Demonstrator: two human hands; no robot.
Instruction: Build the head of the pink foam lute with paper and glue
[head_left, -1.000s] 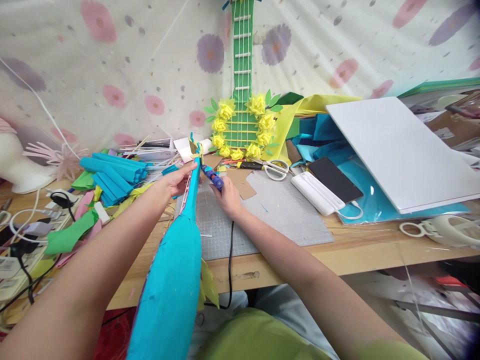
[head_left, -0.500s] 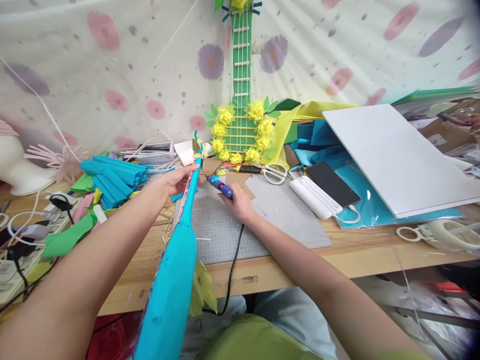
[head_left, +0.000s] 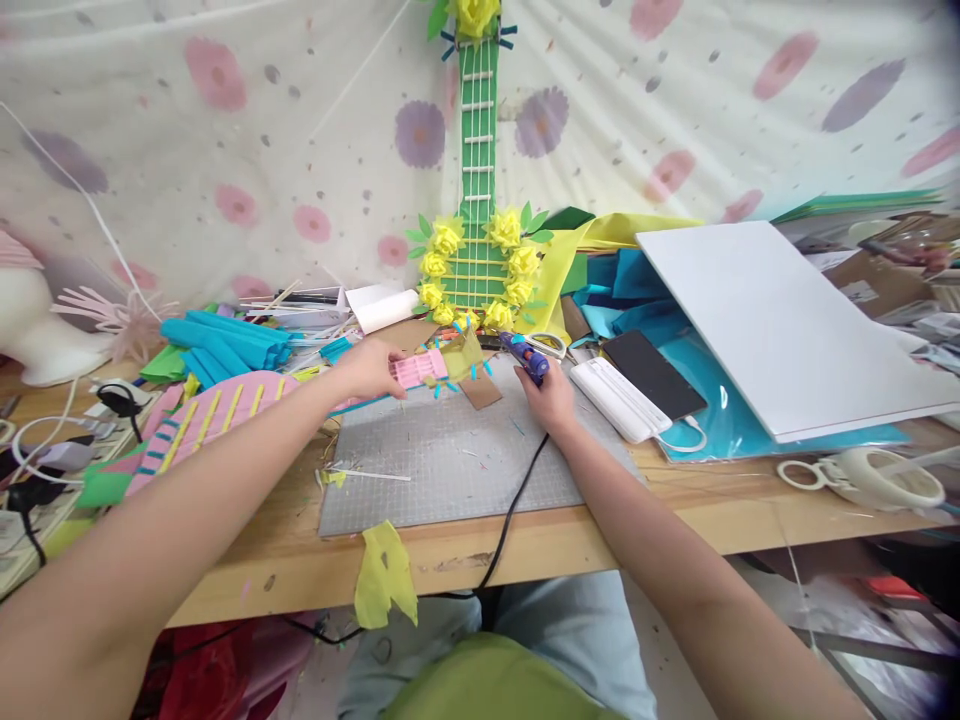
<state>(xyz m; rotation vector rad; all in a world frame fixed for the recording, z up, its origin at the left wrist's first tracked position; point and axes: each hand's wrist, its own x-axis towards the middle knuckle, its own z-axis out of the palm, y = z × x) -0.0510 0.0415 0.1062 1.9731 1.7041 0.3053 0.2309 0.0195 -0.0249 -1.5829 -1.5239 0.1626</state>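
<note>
My left hand [head_left: 373,371] is closed around the neck of a pink and blue paper guitar [head_left: 420,369]. Its striped pink body lies to the left, partly hidden behind my forearm. Small blue pegs and a yellowish piece of crepe paper sit at the neck's head. My right hand [head_left: 553,398] grips a blue glue gun [head_left: 527,357], its nozzle pointing up and left, apart from the guitar. A black cord runs from it over the grey cutting mat [head_left: 442,470] and off the table edge.
A green paper guitar [head_left: 480,185] with yellow flowers stands against the curtain. Scissors [head_left: 551,345], a white power bank [head_left: 622,398], a black phone [head_left: 654,374] and a white board [head_left: 780,320] are to the right. Yellow crepe paper [head_left: 386,577] hangs over the front edge.
My left hand has turned the guitar from blue edge toward me to its pink face showing, its body swung left. My right hand has moved right with the glue gun.
</note>
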